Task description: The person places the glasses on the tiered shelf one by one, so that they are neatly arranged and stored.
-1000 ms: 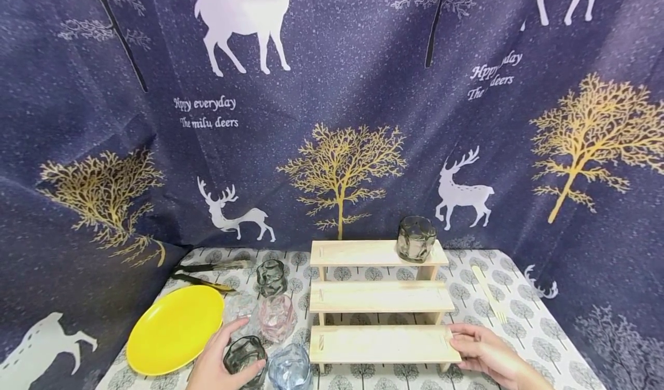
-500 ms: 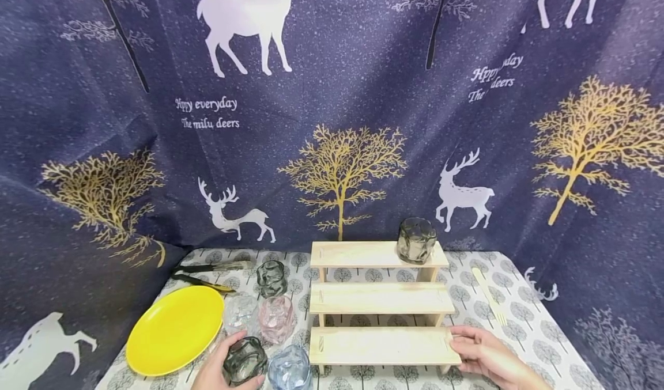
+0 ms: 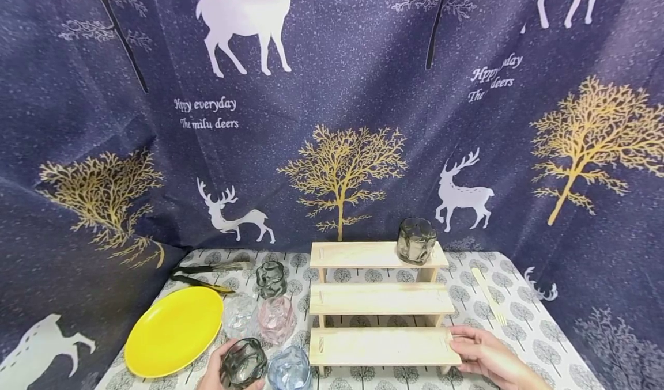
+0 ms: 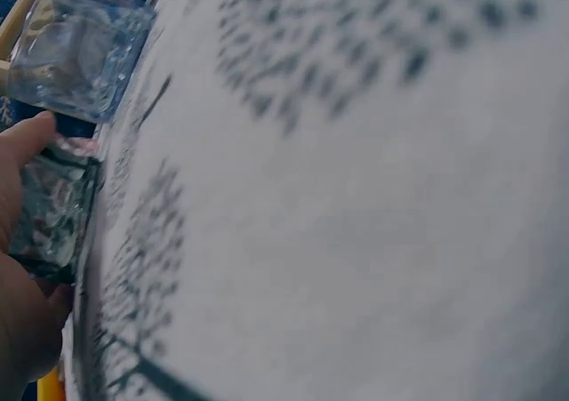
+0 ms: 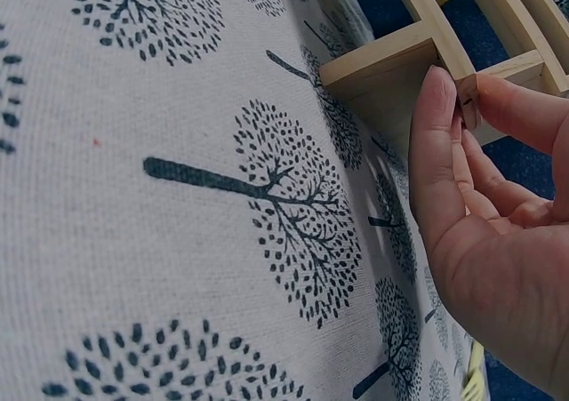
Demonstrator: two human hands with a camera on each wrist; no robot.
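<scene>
At the lower left of the head view, my left hand (image 3: 212, 371) holds a dark grey glass (image 3: 244, 362) by its sides. The left wrist view shows fingers and thumb on either side of this glass (image 4: 55, 210). Just right of it stands a light blue glass (image 3: 289, 368). My right hand (image 3: 487, 355) grips the right end of the lowest step of a three-tier wooden stand (image 3: 381, 345). Seen from the right wrist, thumb and fingers pinch that end of the wood (image 5: 467, 99).
Behind the held glass are a clear glass (image 3: 240, 316), a pink glass (image 3: 276, 319) and another dark glass (image 3: 271, 279). A smoky glass (image 3: 417, 241) stands on the top step. A yellow plate (image 3: 174, 332) and dark tongs (image 3: 204, 277) lie left, a pale yellow fork (image 3: 489, 295) right.
My left hand has drawn its fingers in around the dark grey glass, which has shifted slightly toward the lower left. My right hand keeps its place on the stand.
</scene>
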